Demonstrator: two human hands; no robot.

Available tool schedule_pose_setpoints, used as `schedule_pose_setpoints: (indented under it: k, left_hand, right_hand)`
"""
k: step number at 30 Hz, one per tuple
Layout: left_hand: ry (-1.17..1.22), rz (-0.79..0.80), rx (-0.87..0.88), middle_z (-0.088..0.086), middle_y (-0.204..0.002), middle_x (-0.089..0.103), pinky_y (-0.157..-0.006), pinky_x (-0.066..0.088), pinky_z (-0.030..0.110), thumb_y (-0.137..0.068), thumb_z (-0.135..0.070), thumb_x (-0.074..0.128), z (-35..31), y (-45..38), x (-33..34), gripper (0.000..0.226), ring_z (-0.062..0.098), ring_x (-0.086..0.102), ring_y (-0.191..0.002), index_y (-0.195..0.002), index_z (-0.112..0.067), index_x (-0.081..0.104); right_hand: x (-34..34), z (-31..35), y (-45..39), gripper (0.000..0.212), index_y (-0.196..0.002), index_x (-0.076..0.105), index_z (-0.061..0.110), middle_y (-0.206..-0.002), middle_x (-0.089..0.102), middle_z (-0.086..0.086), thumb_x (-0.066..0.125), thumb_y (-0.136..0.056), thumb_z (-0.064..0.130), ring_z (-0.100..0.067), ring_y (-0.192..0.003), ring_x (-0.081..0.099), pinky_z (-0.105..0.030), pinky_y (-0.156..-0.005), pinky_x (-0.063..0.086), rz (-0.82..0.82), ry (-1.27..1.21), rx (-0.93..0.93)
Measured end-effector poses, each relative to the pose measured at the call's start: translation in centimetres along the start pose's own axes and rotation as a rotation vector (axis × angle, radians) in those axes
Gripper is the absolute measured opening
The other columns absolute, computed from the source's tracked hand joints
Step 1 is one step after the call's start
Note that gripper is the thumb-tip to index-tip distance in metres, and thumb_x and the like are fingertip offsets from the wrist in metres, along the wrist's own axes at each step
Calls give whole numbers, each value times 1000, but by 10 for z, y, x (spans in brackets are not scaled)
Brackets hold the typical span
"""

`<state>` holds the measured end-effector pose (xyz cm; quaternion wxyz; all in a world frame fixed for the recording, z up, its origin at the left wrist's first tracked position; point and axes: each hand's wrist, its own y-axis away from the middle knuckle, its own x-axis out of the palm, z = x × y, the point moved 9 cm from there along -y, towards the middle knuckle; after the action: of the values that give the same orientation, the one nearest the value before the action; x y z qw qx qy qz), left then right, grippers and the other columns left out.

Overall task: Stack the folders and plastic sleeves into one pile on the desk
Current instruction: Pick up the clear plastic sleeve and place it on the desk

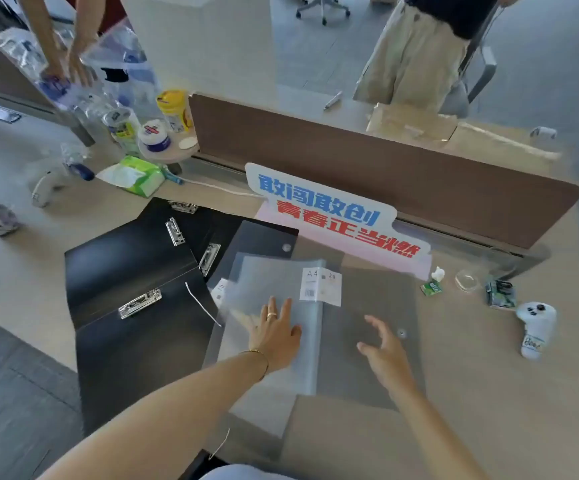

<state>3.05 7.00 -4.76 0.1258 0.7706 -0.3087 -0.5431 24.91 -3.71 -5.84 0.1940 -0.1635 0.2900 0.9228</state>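
Observation:
Black clip folders (132,271) lie open and overlapping at the left of the desk, metal clips showing. To their right lie translucent plastic sleeves: a frosted A4 folder (274,282) with a white label, and a grey snap sleeve (367,306) partly under it. My left hand (276,332) rests flat on the frosted folder, fingers spread. Just above the grey sleeve hovers my right hand (385,351), fingers apart and holding nothing.
A sign with blue and red characters (333,213) leans on the brown divider (385,174). A white controller (536,327), a gum pack and a tape roll lie at the right. Wipes and canisters (149,133) stand at the back left, where another person handles plastic bags.

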Motion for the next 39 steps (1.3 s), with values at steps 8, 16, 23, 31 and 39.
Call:
schedule_pose_setpoints:
  k: [8,16,23,31,39]
  left_hand:
    - [139,73,-258,14,-169,-12,-122,17,55,-98,-57,34,13,-14,31,78,30,-12,-156,-161,-29,-1]
    - [227,178,-299,21,-166,-17,-121,20,59,-70,-93,37,3,-20,39,117,35,-20,-154,-159,-35,-12]
    - [161,167,-331,32,-162,3,-117,33,48,-88,-33,50,-10,-24,44,94,47,3,-152,-160,-24,-10]
    - [502,102,-207,-3,-109,69,-73,62,36,-79,-13,45,-9,-5,3,66,18,69,-86,-141,-35,43]
    - [640,-69,-210,-6,-88,73,-61,57,33,-78,-14,44,8,41,-56,48,20,69,-74,-109,-48,58]
  right_hand:
    - [27,-44,-4,78,-157,13,29,-167,-9,-8,55,-90,33,-33,-153,-6,-47,-123,11,160,618,125]
    - [59,-35,5,76,-156,11,38,-166,-15,-10,48,-89,35,-37,-152,-10,-50,-123,10,244,740,67]
    - [55,-30,1,75,-155,18,36,-168,-4,-4,49,-87,31,-33,-153,0,-46,-123,13,268,733,49]
    - [49,-12,3,76,-151,33,22,-161,28,0,55,-79,9,-21,-149,25,-36,-119,26,213,367,-29]
    - [47,13,-5,69,-149,39,20,-148,50,-3,61,-85,4,-23,-132,51,-25,-97,36,112,124,3]
